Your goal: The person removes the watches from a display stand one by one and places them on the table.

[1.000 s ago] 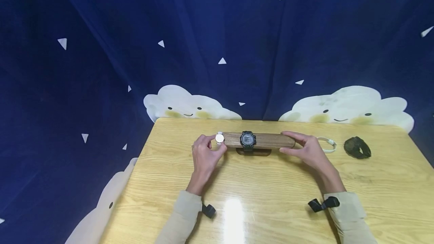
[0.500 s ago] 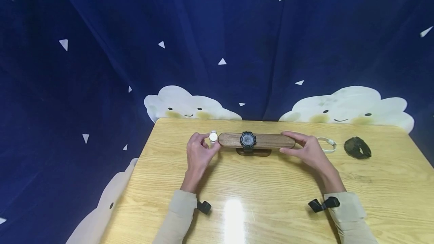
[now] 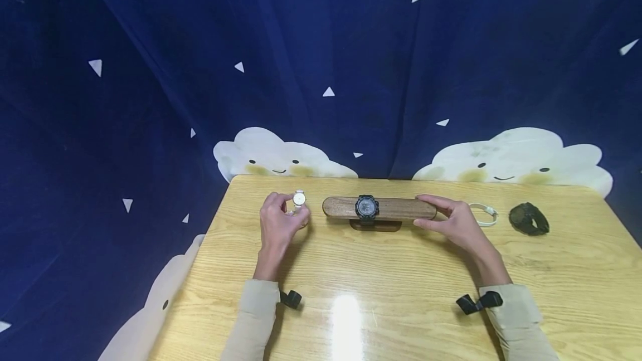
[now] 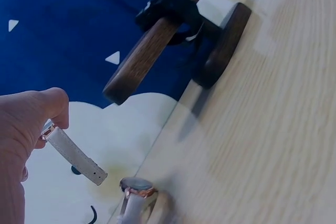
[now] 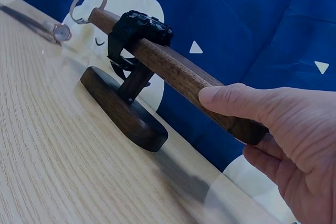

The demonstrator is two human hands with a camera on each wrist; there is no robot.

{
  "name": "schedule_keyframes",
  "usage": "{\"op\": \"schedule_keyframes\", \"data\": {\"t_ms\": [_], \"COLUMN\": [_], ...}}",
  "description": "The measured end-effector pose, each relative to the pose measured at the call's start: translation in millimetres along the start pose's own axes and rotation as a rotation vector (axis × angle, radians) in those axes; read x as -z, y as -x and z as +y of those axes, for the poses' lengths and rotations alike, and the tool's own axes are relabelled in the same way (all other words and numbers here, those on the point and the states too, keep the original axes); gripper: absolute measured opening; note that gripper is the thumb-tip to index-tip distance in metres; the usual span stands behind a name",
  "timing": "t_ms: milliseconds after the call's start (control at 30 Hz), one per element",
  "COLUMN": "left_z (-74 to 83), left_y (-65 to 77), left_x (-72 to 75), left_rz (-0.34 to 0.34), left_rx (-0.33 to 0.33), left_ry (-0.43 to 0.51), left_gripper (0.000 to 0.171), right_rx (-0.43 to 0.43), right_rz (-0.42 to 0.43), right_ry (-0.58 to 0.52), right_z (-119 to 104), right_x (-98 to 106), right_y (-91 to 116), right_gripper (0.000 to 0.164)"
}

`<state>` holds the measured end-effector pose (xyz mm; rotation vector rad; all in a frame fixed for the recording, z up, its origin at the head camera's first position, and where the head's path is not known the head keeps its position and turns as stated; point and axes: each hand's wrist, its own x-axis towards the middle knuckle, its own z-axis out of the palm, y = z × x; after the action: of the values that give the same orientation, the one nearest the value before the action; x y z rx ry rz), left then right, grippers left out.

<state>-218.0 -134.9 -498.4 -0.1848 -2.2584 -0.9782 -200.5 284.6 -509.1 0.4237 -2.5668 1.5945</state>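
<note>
White watch [image 3: 298,199] sits pinched in the fingers of the left hand [image 3: 277,224], held just above the table [image 3: 381,283] and a little to the left of the wooden stand [image 3: 396,208], clear of its end. Its round pale face points up toward the head camera. From the left wrist view, the pale strap [image 4: 73,155] hangs from the fingertips, and a blurred round watch face shows lower down near the table edge.

On the other side, the right hand [image 3: 453,224] grips the right end of the stand's bar, thumb on top and fingers curled beneath it, as the right wrist view shows plainly. The bar lies level on a short post above an oval dark base [image 5: 123,108] that rests on the table. A black watch [image 3: 366,207] is strapped around the middle of the bar, between the two hands.

Further right on the table lie a white band [image 3: 485,214], just beside the right hand, and a second dark watch [image 3: 526,219] beyond it, near the table's right edge. Behind the table hangs a dark blue curtain [image 3: 321,60] printed with white triangles and smiling clouds.
</note>
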Motion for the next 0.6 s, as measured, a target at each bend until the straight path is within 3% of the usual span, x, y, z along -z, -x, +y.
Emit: {"op": "schedule_keyframes", "data": {"t_ms": [367, 600], "left_z": [-13.8, -25.2], "left_y": [-6.8, -9.0], "left_x": [12.6, 21.6], "left_rz": [0.015, 0.006], "left_rx": [-0.003, 0.028], "left_ry": [-0.041, -0.092], "left_gripper": [0.028, 0.029], "right_rx": [-0.008, -0.031], "right_rz": [-0.004, -0.012], "right_ry": [0.018, 0.032], "right_z": [-0.8, -1.7], "right_x": [-0.4, 0.0], "right_y": [0.5, 1.1], "right_gripper": [0.056, 0.057]}}
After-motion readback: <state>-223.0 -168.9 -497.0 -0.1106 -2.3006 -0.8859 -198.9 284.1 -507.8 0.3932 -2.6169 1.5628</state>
